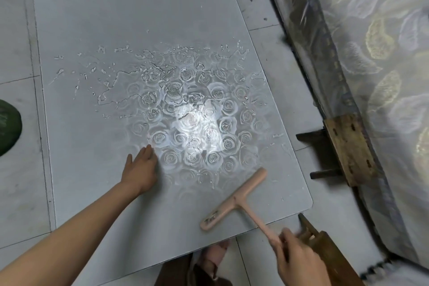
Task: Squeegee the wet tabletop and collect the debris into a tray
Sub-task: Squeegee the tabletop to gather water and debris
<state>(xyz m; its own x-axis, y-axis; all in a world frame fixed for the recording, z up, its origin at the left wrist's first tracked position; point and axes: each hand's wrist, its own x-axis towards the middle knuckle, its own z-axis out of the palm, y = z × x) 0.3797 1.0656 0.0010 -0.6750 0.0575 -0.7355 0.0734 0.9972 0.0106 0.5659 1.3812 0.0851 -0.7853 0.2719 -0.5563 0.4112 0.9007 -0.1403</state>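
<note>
Pale grey floor tiles [16, 193] lie under a low grey rectangular counter [116, 18] seen from above; nearest the camera, the right hands' side shows the right hand [299, 260] with its fingers curled round the handle end of a pink plastic T-shaped squeegee [234, 199], past the counter's near edge; the squeegee's crossbar sits slantwise over the near right corner of the counter, just short of the wet patch, and whether the blade presses the surface cannot be told. Left of it, the left hand [141, 169] lies flat on the counter, fingers straight and together, holding nothing, its fingertips at the near edge of the wet area. Beyond both hands a spread of water [185, 104] covers the middle of the counter, with a rose pattern showing in it and a bright glare at its centre; ragged streaks and droplets trail off to the left and along its far edge; the far part of the counter looks dry. At the left edge a dark green rounded object [7, 125] rests on the floor. Along the right runs a worn wooden bed frame [348, 148] carrying a leaf-patterned mattress wrapped in clear plastic [383, 53].
</note>
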